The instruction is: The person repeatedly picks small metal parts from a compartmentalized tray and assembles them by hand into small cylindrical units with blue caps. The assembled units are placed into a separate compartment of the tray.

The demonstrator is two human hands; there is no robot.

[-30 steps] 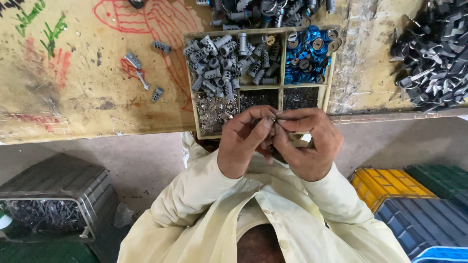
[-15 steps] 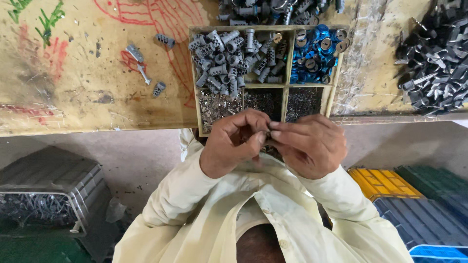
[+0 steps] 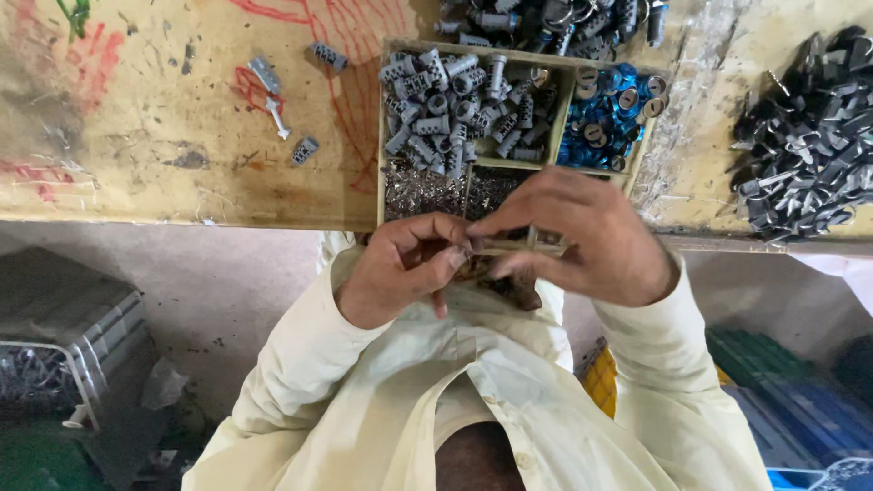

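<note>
Head camera looks straight down on two hands meeting at the near edge of a wooden workbench [image 3: 182,182]. The left hand [image 3: 400,268] is curled, thumb and forefinger pinched together at the spot where the hands meet; the right hand [image 3: 582,241] arches over from the other side, its fingertips closed on the same point. Between them sits a small part [image 3: 477,247], almost wholly covered by the fingers, so its shape and colour are hard to make out. Whether both hands grip it or only one does cannot be told.

Just beyond the knuckles lies a divided wooden tray [image 3: 568,100]. Its far-left compartment holds a heap of grey cylinders [image 3: 455,109]; the far-right one holds blue round pieces [image 3: 605,118]. The two near compartments hold fine metal bits [image 3: 427,191], partly hidden by the hands. A dark pile of metal parts [image 3: 809,145] lies on the bench to the right, cut off by the frame edge, and another pile [image 3: 546,18] is cut off at the top. A few loose grey pieces [image 3: 282,109] lie scattered on the left, over red scribbles.

Cream sleeves [image 3: 300,364] fill the lower middle. Below the bench, a grey crate [image 3: 73,336] at left and blue and yellow crates [image 3: 773,409] at right are dim and partly cut off.
</note>
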